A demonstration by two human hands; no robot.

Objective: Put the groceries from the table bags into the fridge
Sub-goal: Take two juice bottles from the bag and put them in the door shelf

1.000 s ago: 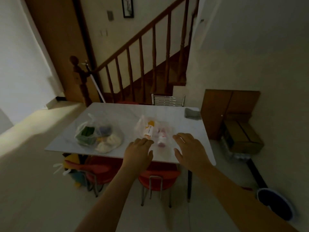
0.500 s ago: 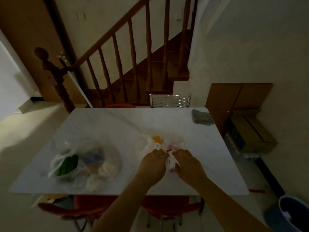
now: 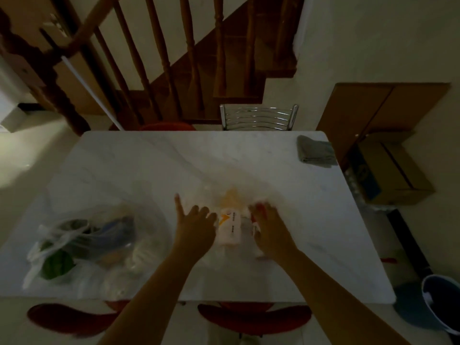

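On the white marble table lie two clear plastic bags. The middle bag holds a white bottle with an orange cap and a smaller item with red on it. My left hand rests at the bottle's left side, fingers spread. My right hand lies on the bag at the bottle's right, fingers curled over the plastic. The second bag, at the table's left, holds green vegetables, something blue and pale round items. The picture is dim and blurred.
A grey folded cloth lies at the far right corner. A metal chair back stands behind the table, red chair seats in front. Cardboard boxes and a blue bucket are on the right, a wooden stair rail behind.
I have come closer to the table. Both hands reached the middle bag and have spread apart to either side of the white bottle.
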